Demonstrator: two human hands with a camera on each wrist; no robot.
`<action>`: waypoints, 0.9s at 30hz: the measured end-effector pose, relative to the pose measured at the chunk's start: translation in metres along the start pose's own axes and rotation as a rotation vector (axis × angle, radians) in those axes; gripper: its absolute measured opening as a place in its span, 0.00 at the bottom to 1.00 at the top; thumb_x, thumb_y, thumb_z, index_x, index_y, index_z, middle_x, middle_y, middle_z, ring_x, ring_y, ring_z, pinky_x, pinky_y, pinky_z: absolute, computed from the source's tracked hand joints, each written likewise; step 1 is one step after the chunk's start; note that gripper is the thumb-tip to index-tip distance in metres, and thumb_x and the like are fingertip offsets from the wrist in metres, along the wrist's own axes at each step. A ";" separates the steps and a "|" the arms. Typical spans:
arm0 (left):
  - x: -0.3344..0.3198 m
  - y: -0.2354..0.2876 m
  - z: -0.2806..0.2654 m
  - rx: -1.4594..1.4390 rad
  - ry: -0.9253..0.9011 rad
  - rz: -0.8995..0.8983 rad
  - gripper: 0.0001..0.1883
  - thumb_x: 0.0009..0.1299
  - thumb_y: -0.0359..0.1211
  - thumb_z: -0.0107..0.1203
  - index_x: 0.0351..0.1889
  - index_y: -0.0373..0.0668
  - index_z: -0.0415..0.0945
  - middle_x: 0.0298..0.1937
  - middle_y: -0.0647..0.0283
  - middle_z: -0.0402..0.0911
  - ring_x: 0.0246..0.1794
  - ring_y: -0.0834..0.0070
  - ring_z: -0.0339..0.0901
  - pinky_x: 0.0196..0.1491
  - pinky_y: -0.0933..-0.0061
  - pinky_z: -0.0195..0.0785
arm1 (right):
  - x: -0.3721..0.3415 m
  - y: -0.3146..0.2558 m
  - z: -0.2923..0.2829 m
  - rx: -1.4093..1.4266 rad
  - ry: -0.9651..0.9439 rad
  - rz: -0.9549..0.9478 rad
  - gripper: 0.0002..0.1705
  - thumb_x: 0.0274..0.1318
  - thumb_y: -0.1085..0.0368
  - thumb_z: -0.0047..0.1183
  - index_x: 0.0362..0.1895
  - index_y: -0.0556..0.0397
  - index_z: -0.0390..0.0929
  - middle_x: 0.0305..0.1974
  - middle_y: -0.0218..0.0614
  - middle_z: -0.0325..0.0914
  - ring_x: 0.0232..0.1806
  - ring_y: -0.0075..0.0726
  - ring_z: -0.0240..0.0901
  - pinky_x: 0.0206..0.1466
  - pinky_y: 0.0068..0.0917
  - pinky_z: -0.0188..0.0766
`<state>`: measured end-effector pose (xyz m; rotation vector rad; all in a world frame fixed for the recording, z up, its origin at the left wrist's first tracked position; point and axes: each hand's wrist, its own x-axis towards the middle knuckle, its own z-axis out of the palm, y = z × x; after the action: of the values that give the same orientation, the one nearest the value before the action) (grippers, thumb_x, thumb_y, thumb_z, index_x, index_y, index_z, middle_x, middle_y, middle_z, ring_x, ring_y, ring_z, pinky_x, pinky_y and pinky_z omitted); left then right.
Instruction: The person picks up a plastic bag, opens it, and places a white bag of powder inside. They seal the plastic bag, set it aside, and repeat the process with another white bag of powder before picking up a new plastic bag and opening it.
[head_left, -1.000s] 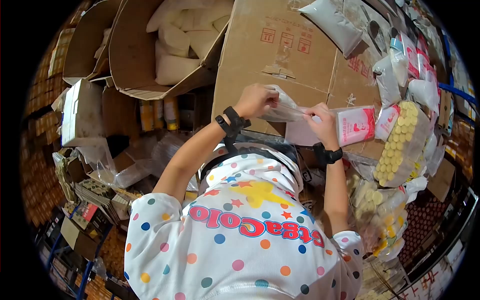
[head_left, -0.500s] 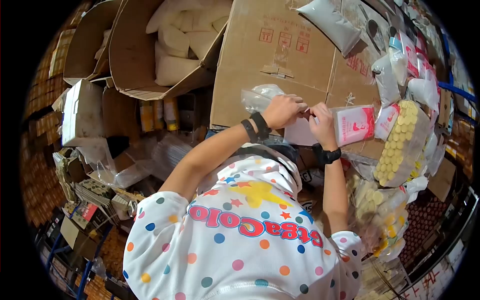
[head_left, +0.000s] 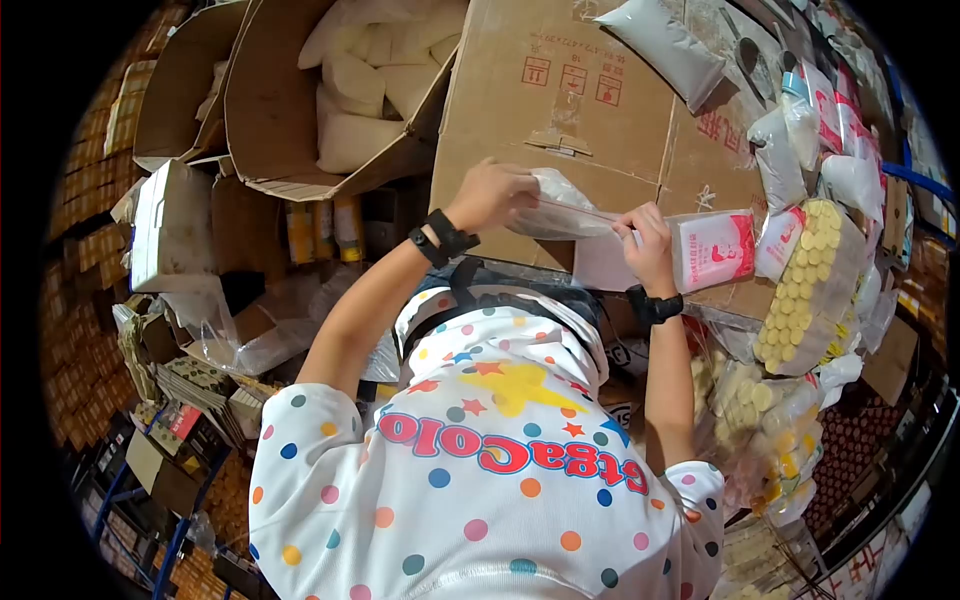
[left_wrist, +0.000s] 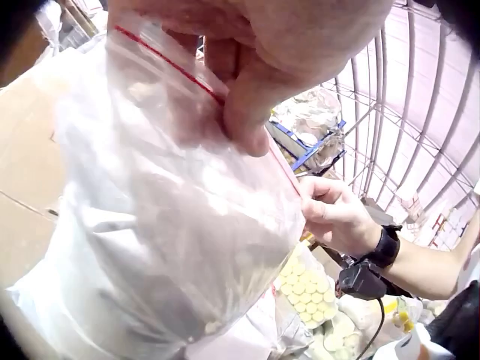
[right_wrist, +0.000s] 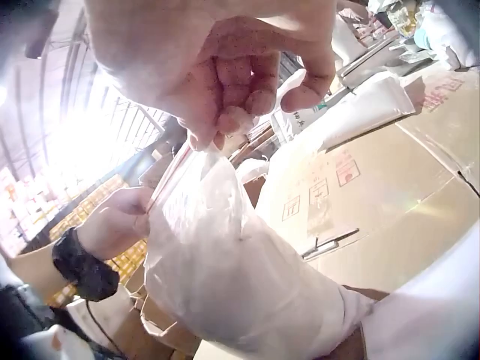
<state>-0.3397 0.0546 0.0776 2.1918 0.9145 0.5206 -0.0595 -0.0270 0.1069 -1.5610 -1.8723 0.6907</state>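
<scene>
A clear zip bag (head_left: 565, 212) with a red strip along its mouth is stretched between both hands over the cardboard. My left hand (head_left: 495, 195) pinches the strip at the left end, thumb against the film (left_wrist: 247, 112). At the other end, the fingertips of my right hand (head_left: 648, 245) pinch the same edge. White contents fill the hanging part of the bag (right_wrist: 225, 262) in the right wrist view. Beneath the right hand lies a white sheet-like piece (head_left: 597, 263), and right beside it a pink-and-white printed packet (head_left: 715, 250).
A large cardboard box (head_left: 560, 110) serves as the work surface. A filled white bag (head_left: 665, 50), a metal scoop (head_left: 746, 55) and more packets lie toward its right. A bag of round yellow pieces (head_left: 800, 290) sits at the right edge. An open carton (head_left: 270, 110) at left contains pale bags.
My left hand slid right along the bag's mouth until close to the right hand, then went back left, leaving the edge stretched out. The right hand stayed nearly in place.
</scene>
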 end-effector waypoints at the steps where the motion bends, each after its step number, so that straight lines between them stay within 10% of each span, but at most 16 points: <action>1: -0.005 -0.003 -0.004 0.013 0.012 0.002 0.05 0.61 0.36 0.61 0.29 0.47 0.78 0.30 0.68 0.80 0.35 0.66 0.79 0.41 0.68 0.62 | 0.000 -0.001 0.000 -0.002 0.005 0.002 0.05 0.48 0.75 0.60 0.27 0.59 0.75 0.27 0.42 0.72 0.35 0.50 0.69 0.39 0.38 0.67; 16: -0.049 -0.018 -0.028 -0.386 0.206 -0.312 0.05 0.61 0.25 0.63 0.33 0.36 0.80 0.32 0.57 0.81 0.33 0.61 0.78 0.43 0.68 0.70 | -0.006 0.009 0.000 -0.035 -0.027 0.018 0.06 0.50 0.71 0.60 0.29 0.58 0.76 0.31 0.41 0.75 0.39 0.49 0.70 0.41 0.39 0.68; 27: -0.047 0.009 -0.021 0.516 -0.033 0.192 0.07 0.62 0.35 0.58 0.37 0.47 0.79 0.38 0.69 0.77 0.41 0.73 0.74 0.47 0.69 0.65 | 0.008 -0.032 0.011 -0.377 -0.226 -0.209 0.02 0.49 0.67 0.58 0.29 0.47 0.79 0.30 0.29 0.74 0.42 0.36 0.70 0.47 0.36 0.62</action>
<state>-0.3796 0.0252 0.0942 2.7647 0.8979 0.3602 -0.0898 -0.0245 0.1230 -1.5241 -2.4048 0.4526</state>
